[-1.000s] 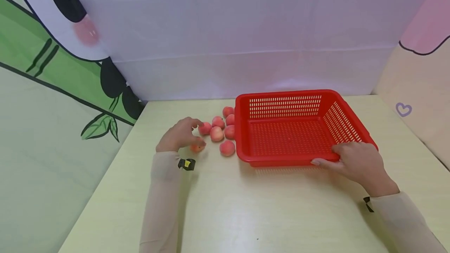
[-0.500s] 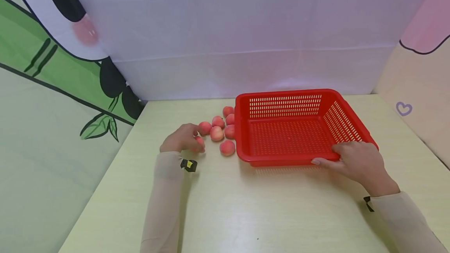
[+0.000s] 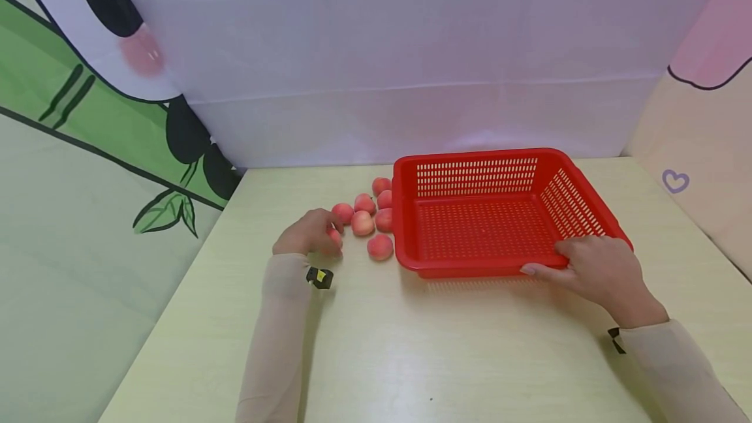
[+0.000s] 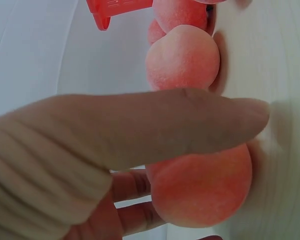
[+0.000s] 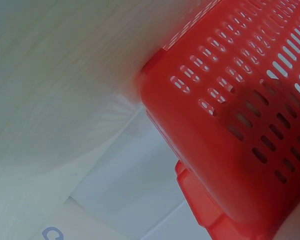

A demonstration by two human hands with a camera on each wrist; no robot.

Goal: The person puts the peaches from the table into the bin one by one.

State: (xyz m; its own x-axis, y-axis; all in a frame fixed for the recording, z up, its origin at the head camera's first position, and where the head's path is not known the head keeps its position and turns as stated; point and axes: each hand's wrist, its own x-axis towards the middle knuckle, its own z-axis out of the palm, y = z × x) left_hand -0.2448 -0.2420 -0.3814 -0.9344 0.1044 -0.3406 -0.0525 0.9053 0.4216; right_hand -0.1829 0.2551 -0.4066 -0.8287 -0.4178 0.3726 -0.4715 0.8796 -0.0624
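My left hand curls round a peach at the near left of a small group. In the left wrist view the thumb crosses in front of this fruit, and fingers show behind it; in the head view the hand covers much of it. Just right of it lie several other peaches, among them a pale one and a pinker one nearer the front. A red plastic basket stands beside them with nothing inside. My right hand grips its near right corner, thumb along the outside of the front rim.
The pale wooden table reaches up to a white cloth backdrop. Some peaches sit right against the basket's left side. A printed wall borders the table on the right.
My left hand has come down and slightly right, its thumb and fingers closing round the near-left peach. The right hand and the basket stay put.
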